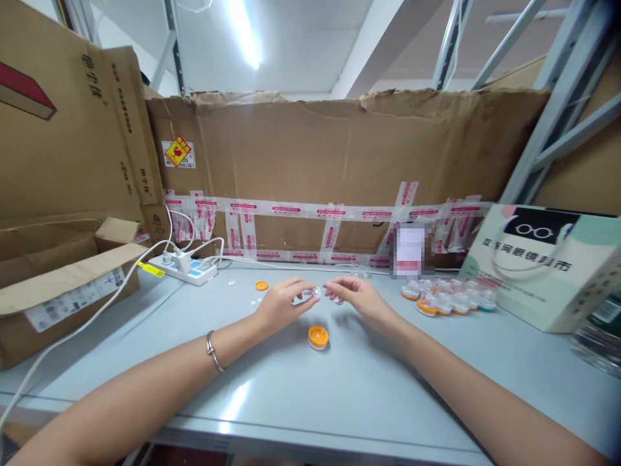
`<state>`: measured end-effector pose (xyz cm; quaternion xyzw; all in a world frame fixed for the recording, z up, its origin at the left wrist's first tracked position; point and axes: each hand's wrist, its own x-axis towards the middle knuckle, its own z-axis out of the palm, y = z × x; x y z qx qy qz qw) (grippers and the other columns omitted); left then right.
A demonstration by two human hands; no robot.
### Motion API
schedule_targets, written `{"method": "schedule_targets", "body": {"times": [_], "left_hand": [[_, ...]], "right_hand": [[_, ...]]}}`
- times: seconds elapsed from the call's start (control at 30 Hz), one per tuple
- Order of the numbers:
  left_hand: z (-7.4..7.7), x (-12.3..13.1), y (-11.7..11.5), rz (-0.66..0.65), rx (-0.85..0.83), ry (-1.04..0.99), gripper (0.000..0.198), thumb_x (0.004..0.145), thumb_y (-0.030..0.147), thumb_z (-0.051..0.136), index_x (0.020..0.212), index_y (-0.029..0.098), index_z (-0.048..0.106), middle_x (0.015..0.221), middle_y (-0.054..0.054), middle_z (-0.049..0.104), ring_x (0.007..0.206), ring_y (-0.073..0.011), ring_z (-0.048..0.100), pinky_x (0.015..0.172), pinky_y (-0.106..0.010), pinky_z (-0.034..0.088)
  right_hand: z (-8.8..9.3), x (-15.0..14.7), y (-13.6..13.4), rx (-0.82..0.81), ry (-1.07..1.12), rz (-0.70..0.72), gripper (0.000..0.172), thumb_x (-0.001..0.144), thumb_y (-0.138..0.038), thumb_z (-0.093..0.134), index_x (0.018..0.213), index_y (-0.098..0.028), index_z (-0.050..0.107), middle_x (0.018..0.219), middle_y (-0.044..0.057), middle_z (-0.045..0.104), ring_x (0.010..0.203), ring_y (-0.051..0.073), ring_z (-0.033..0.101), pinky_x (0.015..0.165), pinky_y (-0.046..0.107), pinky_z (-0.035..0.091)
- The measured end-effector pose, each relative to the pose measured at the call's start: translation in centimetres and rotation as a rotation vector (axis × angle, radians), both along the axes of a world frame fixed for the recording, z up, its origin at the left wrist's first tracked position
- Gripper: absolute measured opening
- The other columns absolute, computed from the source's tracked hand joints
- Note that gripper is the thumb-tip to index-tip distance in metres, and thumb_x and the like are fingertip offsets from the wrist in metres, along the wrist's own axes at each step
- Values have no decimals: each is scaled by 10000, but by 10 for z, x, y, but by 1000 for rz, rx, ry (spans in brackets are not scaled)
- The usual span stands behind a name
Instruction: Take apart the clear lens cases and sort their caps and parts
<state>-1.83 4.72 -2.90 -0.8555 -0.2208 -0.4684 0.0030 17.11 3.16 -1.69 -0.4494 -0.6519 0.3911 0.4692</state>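
My left hand [286, 301] is closed in a pinch on a small clear plastic piece [317, 292], raised above the grey table. Just to its right, the fingers of my right hand [361, 298] are pressed together; a bit of something clear shows under them, too small to name. Below and between both hands sits a round orange and white case [318, 337]. Behind my left hand lies a flat orange ring-like part [261, 285], with a small white piece [231, 281] to its left.
Several clear-topped round cases [451, 298] with orange or green bases cluster at the right. Beyond them stands a paper bag [538, 265]. At the left are a power strip [194, 270] with cables and an open carton [63, 291]. A large cardboard sheet [291, 155] closes off the back.
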Motion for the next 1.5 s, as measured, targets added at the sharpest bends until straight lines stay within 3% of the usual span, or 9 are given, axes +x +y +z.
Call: {"method": "schedule_targets", "body": {"times": [0.23, 0.4, 0.5, 0.73, 0.93, 1.1, 1.27, 1.4, 1.5], "left_hand": [[-8, 2, 1, 3, 154, 93, 177, 806, 251, 508, 929, 169, 606, 831, -39, 638, 718, -106, 597, 656, -209, 500], [-3, 1, -4, 61, 174, 107, 257, 798, 316, 520, 990, 155, 577, 915, -68, 639, 762, -125, 608, 680, -240, 518], [-1, 0, -5, 68, 183, 126, 226, 817, 303, 485, 946, 149, 587, 876, -69, 645, 754, -124, 606, 660, -238, 519], [0, 0, -8, 37, 207, 218, 246, 855, 311, 416, 867, 148, 601, 828, -56, 652, 769, -138, 609, 682, -244, 497], [2, -9, -4, -80, 75, 237, 346, 896, 247, 265, 866, 144, 594, 850, -69, 639, 826, -141, 585, 740, -257, 469], [2, -14, 1, -295, 13, 396, 317, 823, 413, 418, 901, 151, 579, 850, -81, 627, 813, -160, 575, 746, -270, 458], [1, -10, -1, -336, -51, 482, 433, 586, 512, 658, 847, 176, 576, 759, -36, 607, 705, -145, 546, 674, -245, 443], [-1, -8, -3, -347, -119, 501, 384, 587, 463, 680, 811, 171, 568, 725, -22, 589, 688, -135, 522, 658, -232, 427], [-5, -7, -2, -341, -178, 480, 336, 595, 418, 685, 775, 164, 558, 705, -11, 569, 652, -119, 501, 647, -228, 419]], "right_hand": [[0, -19, -15, -80, 79, 66, 248, 596, -373, 676, 697, -150, 636, 631, 6, 647, 612, 124, 567, 638, 268, 430], [9, 27, 13, 28, 50, -231, 192, 547, -307, 706, 666, -163, 663, 603, 10, 647, 579, 135, 569, 627, 282, 445], [8, 66, 29, -81, -1, -380, 89, 514, -203, 722, 558, -173, 651, 547, 14, 637, 545, 140, 568, 603, 281, 454], [-10, 100, 32, -323, -110, -314, 91, 464, -126, 736, 480, -123, 647, 477, 62, 620, 456, 132, 539, 500, 269, 446], [-17, 102, 38, -281, -156, -359, 141, 454, -149, 737, 415, -124, 604, 418, 41, 575, 408, 109, 486, 448, 252, 393], [-7, 93, 38, -109, -187, -438, 164, 468, -245, 743, 475, -152, 608, 432, 4, 545, 436, 113, 465, 469, 253, 357], [7, 48, 11, -15, -249, -65, 254, 549, -397, 691, 631, -163, 634, 581, 1, 596, 556, 129, 512, 552, 252, 381], [5, 13, -13, -93, -413, 299, 346, 531, -395, 719, 781, -174, 627, 665, -13, 578, 618, 122, 502, 570, 232, 386], [0, -1, -23, -85, -482, 367, 422, 486, -407, 747, 811, -181, 601, 665, -32, 529, 603, 108, 460, 529, 211, 361]]}}
